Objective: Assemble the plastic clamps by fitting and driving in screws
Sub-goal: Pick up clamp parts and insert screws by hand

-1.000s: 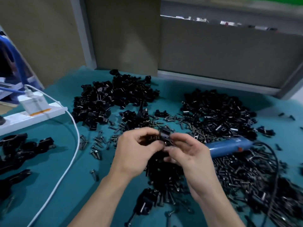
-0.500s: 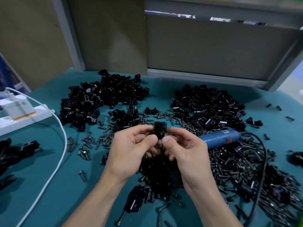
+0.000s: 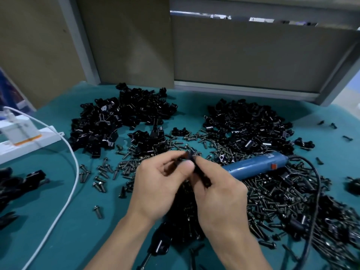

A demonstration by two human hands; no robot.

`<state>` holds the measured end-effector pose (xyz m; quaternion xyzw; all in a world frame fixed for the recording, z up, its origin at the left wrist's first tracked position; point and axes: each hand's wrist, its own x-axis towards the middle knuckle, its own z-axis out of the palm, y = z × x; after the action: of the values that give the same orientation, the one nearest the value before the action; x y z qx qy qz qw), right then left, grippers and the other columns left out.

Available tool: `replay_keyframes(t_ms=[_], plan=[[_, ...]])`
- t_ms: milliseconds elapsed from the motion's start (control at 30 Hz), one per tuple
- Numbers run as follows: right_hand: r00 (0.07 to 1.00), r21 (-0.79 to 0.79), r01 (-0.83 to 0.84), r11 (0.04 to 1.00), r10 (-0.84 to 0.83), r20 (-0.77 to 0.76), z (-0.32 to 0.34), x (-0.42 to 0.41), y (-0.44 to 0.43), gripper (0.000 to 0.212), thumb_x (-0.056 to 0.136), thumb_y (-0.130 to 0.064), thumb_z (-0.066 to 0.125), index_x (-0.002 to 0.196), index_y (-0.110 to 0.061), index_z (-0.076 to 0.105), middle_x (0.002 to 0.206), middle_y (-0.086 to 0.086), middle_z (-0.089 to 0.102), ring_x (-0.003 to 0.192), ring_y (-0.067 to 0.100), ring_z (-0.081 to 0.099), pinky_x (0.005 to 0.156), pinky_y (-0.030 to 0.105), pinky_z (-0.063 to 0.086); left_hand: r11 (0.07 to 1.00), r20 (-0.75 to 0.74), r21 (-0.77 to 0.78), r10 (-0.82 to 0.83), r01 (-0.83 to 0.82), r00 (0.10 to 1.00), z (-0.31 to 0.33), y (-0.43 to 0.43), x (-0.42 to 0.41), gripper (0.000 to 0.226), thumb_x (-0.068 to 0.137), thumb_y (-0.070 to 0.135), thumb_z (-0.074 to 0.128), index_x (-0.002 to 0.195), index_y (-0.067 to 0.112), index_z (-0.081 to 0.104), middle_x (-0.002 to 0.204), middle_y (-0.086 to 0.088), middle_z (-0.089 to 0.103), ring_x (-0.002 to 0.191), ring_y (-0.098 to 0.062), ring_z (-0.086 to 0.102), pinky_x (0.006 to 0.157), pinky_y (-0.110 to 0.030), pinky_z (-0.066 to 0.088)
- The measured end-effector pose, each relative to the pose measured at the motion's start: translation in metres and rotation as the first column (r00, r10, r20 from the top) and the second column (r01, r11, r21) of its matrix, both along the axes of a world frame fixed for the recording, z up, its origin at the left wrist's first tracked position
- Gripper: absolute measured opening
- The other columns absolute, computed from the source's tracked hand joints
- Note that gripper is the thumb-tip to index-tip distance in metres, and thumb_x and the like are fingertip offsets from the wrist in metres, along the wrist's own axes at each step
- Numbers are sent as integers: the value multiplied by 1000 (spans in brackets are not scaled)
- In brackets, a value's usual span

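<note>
Head view: two hands meet above a teal table [image 3: 78, 230]; both are motion-blurred.
Grip: the left hand [image 3: 157, 190] and right hand [image 3: 220, 193] have curled fingers, and their thumbs and forefingers pinch one black clamp piece [image 3: 189, 154].
Clamp piece: held off the table between the two sets of fingertips, its top poking out above them. It is too blurred to tell whether a screw sits in it.
Screwdriver [image 3: 253, 166]: blue, lying just right of the grip on the screws, its near end hidden behind the right hand. Its black cord [image 3: 316, 191] loops away to the right.
Screws [image 3: 282, 201]: a dense heap below and right of the grip, with scattered ones to the left.
Clamp piles: one [image 3: 116, 121] beyond the grip to the left, another [image 3: 247, 123] beyond it to the right.
Far left of the grip: a white cable [image 3: 73, 178] and a power strip [image 3: 29, 141], well apart from the hands.
</note>
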<state>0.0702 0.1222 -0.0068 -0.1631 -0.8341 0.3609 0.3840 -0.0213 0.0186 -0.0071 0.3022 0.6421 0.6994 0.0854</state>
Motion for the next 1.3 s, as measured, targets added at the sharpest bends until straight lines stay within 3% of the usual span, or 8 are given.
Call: replay_keyframes(t_ms=[200, 300, 400, 533, 633, 767, 1067, 1300], plan=[[968, -627, -251, 737, 187, -167, 11, -6, 19, 41, 79, 2, 85, 95, -35, 82, 93, -5, 81, 86, 16, 78, 79, 29, 64, 987, 198, 66, -157, 147, 968, 5, -2, -15, 29, 96, 26, 57, 112, 32, 81, 111, -3, 80, 105, -17, 74, 86, -24, 58], [998, -498, -40, 866, 15, -53, 7, -4, 19, 33, 75, -9, 92, 88, -36, 81, 83, -18, 78, 80, 3, 76, 75, 19, 61, 993, -33, -98, -73, 69, 997, 4, -1, -9, 26, 96, 38, 62, 116, 50, 75, 117, 16, 76, 109, -5, 71, 82, -16, 55], [997, -256, -23, 966, 3, -78, 11, 1, 8, 40, 74, -11, 92, 88, -44, 75, 84, -30, 73, 78, -7, 71, 71, 6, 54, 996, 93, -29, -81, 84, 992, 4, 1, 0, 22, 88, 53, 76, 109, 47, 77, 114, 10, 78, 100, -11, 75, 71, -23, 60], [982, -208, -182, 961, 187, 6, 30, 8, 11, 48, 79, -2, 87, 97, -45, 74, 92, -28, 74, 83, -3, 72, 77, 9, 56, 989, 321, 13, 135, -147, 937, 9, 0, 0, 17, 98, 17, 69, 93, 27, 82, 94, 0, 81, 79, -17, 78, 54, -22, 57], [953, -156, -42, 987, 87, 290, 49, 15, 44, 33, 86, -8, 81, 84, -41, 77, 82, -19, 76, 72, -5, 70, 61, 10, 55, 961, 526, 64, 198, -270, 827, 14, -10, -12, 15, 101, 18, 63, 99, 16, 78, 98, -7, 81, 69, -18, 77, 49, -19, 54], [694, -8, -134, 991, 100, 713, 52, 34, 64, 23, 84, -15, 83, 75, -36, 79, 68, -15, 72, 55, -6, 64, 45, 10, 45, 950, 575, 41, 230, -309, 785, 15, -13, -12, 31, 106, 34, 56, 105, 7, 70, 91, -16, 80, 58, -15, 72, 46, -19, 53], [556, -64, -282, 957, 218, 802, 35, 47, 59, 20, 70, -18, 92, 72, -31, 78, 66, -21, 70, 54, -3, 63, 47, 10, 43, 930, 682, 279, -17, -238, 732, 17, -15, -17, 19, 82, 27, 72, 93, 12, 75, 102, -5, 78, 72, -9, 71, 62, -19, 58], [624, 50, -154, 987, 58, 779, 27, 45, 63, 18, 79, -20, 87, 68, -31, 78, 57, -14, 69, 53, 0, 66, 49, 15, 53, 964, 662, 218, -32, -151, 748, 16, -15, -15, 26, 96, 13, 63, 78, 22, 79, 94, 3, 74, 73, -6, 57, 58, -14, 49]])
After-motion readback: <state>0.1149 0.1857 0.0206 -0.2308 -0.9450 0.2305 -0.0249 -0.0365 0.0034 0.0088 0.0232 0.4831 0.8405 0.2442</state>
